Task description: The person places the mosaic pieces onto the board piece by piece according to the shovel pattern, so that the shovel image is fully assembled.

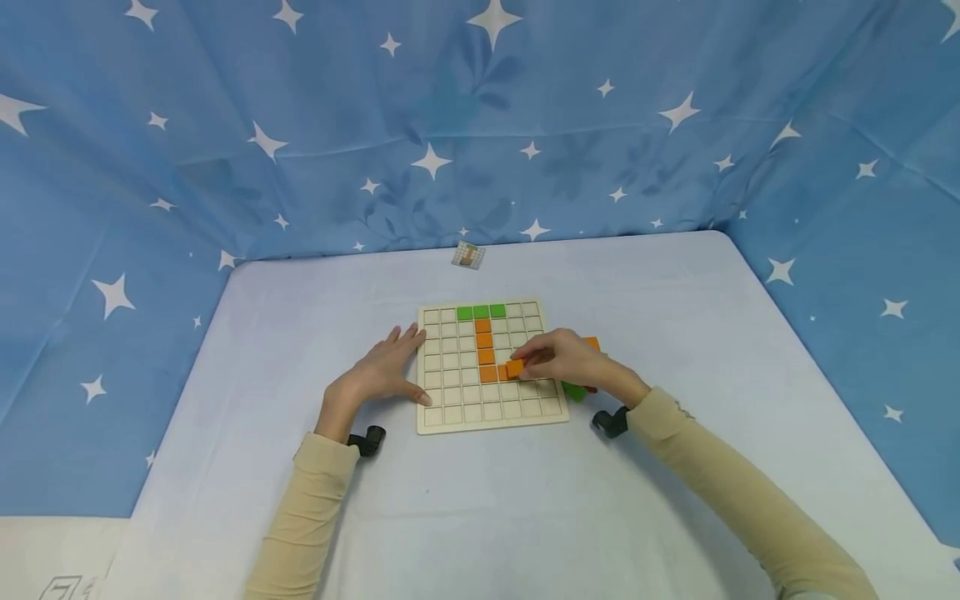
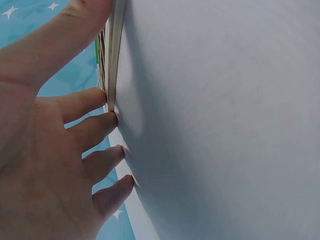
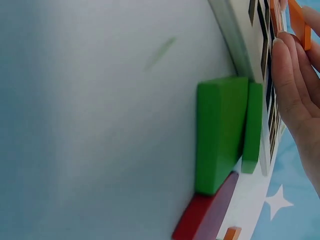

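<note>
A pale wooden grid board (image 1: 453,414) lies mid-table, three green tiles (image 1: 482,312) in its top row. Below them, a column of orange tiles (image 1: 485,341) runs down, with another orange tile to the right at its foot. Over that spot my right hand (image 1: 564,357) pinches a tilted orange tile (image 1: 514,368), seen also in the right wrist view as a thin orange square (image 3: 300,25). My left hand (image 1: 381,368) rests along the board's left side, fingers spread, the thumb on the lower left edge; the left wrist view shows fingertips (image 2: 111,120) at the edge.
Right of the board, partly under my right wrist, lie loose tiles: a green tile (image 3: 215,135), a red tile (image 3: 206,210) and an orange tile (image 1: 592,342). A small patterned card (image 1: 468,255) lies near the table's far edge. Blue star-printed curtain (image 1: 431,158) surrounds the table.
</note>
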A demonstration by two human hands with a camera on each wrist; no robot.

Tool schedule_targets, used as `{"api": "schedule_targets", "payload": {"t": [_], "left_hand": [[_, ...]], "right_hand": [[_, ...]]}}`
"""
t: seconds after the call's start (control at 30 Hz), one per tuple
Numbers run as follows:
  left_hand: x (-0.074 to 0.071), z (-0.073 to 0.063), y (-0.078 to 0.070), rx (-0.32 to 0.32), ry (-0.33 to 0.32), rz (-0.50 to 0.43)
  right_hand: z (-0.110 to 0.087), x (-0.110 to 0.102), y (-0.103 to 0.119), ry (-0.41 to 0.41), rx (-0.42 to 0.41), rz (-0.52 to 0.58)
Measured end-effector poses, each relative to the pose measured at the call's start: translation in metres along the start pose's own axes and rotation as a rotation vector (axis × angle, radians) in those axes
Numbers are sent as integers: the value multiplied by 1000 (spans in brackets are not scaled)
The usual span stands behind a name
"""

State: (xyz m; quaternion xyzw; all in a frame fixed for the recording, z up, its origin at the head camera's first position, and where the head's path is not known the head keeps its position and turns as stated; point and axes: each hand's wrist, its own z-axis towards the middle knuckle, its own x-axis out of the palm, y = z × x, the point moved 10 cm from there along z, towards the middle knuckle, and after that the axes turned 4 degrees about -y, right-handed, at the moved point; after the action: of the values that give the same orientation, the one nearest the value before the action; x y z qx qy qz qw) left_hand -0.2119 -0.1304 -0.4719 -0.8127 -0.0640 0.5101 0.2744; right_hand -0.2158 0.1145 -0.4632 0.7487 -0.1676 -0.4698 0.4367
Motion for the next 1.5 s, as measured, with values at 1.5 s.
{"api": "schedule_targets", "payload": {"t": [1.5], "left_hand": [[-2, -2, 0, -12, 17, 5]], "right_hand": [[38, 43, 62, 101, -249, -247]]}}
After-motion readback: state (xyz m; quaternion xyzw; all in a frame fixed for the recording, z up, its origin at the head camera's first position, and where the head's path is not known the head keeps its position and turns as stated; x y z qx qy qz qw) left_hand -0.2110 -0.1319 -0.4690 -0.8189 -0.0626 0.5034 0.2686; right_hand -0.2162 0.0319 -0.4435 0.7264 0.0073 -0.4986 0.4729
